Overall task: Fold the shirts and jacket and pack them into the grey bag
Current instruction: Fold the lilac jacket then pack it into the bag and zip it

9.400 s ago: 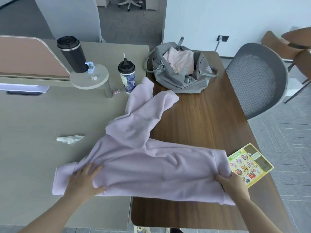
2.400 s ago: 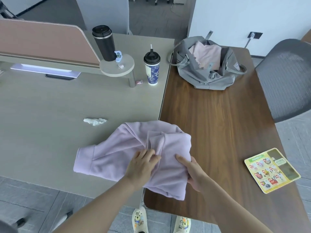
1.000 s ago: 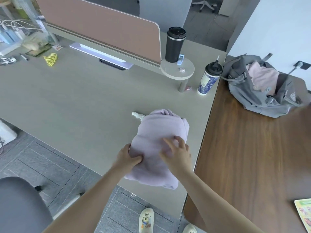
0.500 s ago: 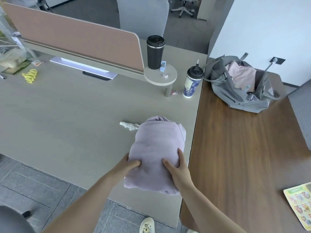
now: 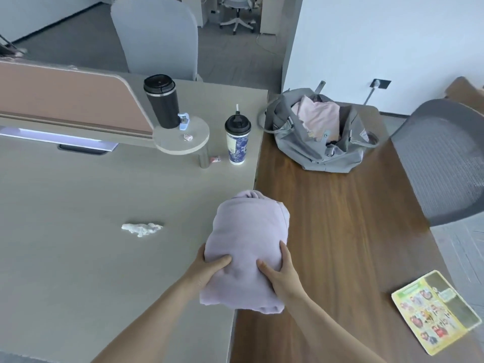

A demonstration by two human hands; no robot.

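A pale lilac fleece jacket [image 5: 248, 247], folded into a thick, rounded bundle, sits over the seam where a light grey desk [image 5: 78, 218] meets a dark wooden table [image 5: 340, 231]. The left hand [image 5: 207, 268] grips its near left side, thumb curled on top, fingers hidden beneath. The right hand [image 5: 281, 275] clasps the near right side likewise. Farther back on the wooden table, an open grey bag [image 5: 322, 150] holds a folded pink shirt [image 5: 318, 115].
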